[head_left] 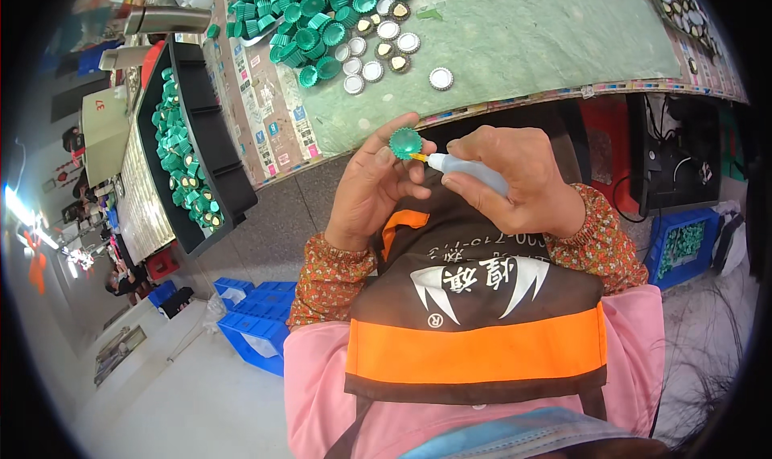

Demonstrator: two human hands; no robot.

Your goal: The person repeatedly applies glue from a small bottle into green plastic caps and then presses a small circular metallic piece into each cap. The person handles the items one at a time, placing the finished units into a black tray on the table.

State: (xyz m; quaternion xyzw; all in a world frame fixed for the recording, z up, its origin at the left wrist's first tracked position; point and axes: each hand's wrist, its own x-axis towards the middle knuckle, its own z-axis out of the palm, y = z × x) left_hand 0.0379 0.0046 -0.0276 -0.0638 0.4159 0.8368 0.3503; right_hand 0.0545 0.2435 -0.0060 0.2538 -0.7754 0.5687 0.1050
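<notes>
My left hand [363,187] pinches a small green fluted cup [404,141] between thumb and fingers, with its hollow side toward me. A translucent white squeeze bottle [476,174] lies in the closed grip of my right hand [527,170]. Its narrow yellowish tip meets the lower edge of the cup, though I cannot tell whether anything is coming out. Both hands are just off the near edge of the table, above my lap. Beyond them, a heap of green fluted cups [310,37] sits beside several round white pieces [372,71] on the table.
The table [523,53] has a pale green covering. On the left, a black tray [197,129] holds more green pieces. A tray of small white and dark pieces [683,9] is at far right. Blue crates [261,318] stand on the floor, and another blue bin [682,246] is at right.
</notes>
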